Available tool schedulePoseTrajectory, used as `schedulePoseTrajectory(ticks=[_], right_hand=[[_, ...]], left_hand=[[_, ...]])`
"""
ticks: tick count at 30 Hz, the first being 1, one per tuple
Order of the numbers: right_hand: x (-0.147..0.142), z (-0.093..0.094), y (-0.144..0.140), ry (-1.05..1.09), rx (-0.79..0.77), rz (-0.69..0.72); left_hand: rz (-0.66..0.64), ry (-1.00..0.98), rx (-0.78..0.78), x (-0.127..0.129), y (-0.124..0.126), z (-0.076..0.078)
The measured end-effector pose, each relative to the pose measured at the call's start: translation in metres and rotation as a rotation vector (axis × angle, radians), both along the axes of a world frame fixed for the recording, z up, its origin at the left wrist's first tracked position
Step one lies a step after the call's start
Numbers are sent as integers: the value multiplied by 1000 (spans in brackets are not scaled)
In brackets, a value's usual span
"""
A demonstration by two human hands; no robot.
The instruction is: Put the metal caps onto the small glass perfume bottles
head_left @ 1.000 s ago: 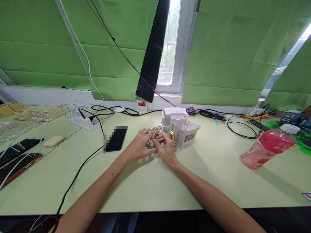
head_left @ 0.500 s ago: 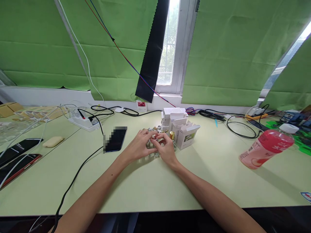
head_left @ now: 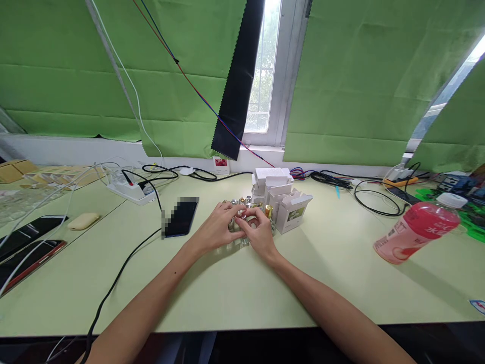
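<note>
My left hand (head_left: 215,226) and my right hand (head_left: 259,230) meet at the middle of the pale green table (head_left: 227,283), fingers curled around a small glass bottle (head_left: 242,225) between them. Several more small bottles with gold and silver caps (head_left: 246,202) stand just behind my fingers; one gold-capped bottle (head_left: 269,213) stands by my right hand. A stack of small white cartons (head_left: 278,194) sits right behind the bottles, one with its flap open. My fingers hide most of the held bottle.
A dark phone (head_left: 181,216) lies left of my hands, with a black cable (head_left: 125,263) running past it. A power strip (head_left: 131,191) and two phones (head_left: 26,240) are at the far left. A pink drink bottle (head_left: 417,230) stands tilted at the right, near coiled cables (head_left: 373,194).
My fingers have shifted slightly around the small bottle. Both hands stay at the same spot.
</note>
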State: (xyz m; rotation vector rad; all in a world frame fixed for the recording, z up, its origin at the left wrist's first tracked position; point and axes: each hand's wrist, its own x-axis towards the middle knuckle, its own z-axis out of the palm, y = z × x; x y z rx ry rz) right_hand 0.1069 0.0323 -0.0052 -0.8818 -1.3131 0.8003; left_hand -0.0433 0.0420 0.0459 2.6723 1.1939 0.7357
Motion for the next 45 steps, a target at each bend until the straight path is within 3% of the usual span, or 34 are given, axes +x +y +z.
schedulePoseTrajectory(ticks=[22, 45], right_hand=[[2, -1, -1, -59, 108, -19], [2, -4, 2, -7, 21, 12]], left_hand=[[1, 10, 16, 0, 1, 0], [10, 24, 19, 0, 0, 1]])
